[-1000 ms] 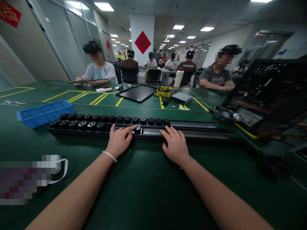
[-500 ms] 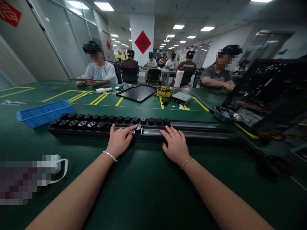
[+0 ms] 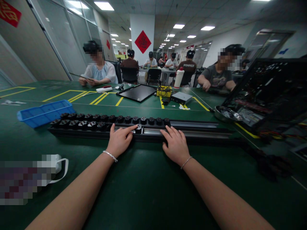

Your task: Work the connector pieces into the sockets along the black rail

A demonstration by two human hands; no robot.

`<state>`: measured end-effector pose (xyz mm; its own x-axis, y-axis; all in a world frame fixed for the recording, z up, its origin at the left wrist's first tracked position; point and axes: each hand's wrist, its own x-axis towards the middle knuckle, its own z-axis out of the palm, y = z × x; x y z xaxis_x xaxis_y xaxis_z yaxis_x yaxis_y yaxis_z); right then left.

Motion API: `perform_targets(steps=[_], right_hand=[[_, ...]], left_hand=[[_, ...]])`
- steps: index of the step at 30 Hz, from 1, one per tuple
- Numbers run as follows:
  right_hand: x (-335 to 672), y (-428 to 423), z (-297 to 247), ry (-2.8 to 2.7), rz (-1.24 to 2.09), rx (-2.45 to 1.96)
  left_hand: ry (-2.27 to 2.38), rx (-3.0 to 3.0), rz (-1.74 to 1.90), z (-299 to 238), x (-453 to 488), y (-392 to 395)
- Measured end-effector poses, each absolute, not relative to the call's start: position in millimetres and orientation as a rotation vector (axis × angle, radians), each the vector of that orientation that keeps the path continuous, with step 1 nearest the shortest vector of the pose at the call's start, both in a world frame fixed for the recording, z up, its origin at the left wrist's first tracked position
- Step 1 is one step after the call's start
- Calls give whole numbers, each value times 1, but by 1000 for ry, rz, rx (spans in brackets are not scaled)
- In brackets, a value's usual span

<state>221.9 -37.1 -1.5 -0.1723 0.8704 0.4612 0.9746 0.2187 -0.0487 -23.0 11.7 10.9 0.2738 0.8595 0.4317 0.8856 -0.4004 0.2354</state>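
The left hand lies at the front edge of the long black rail, which runs left to right across the green table. Its index finger is stretched out & the tip touches a small black piece that sits in the front channel of the rail, approx. in the middle. The other fingers are curled loosely, so the grip closes on nothing. The right hand rests flat w/ spread fingers on the same rail, a bit to the right of the piece; its grip is open too and holds nothing. Left of the piece, more black pieces stand in two rows on the rail. A blue tray is just beside the rail's left end, and a metal bowl is near the right part. Other people sit at the far side.
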Motion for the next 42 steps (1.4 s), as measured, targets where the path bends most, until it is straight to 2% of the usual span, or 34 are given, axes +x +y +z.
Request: perform_targets(steps=[42], right_hand=[[222, -37, -3, -2106, -368, -1711]], left_hand=[[-1632, -2494, -827, 8, -22, 12]])
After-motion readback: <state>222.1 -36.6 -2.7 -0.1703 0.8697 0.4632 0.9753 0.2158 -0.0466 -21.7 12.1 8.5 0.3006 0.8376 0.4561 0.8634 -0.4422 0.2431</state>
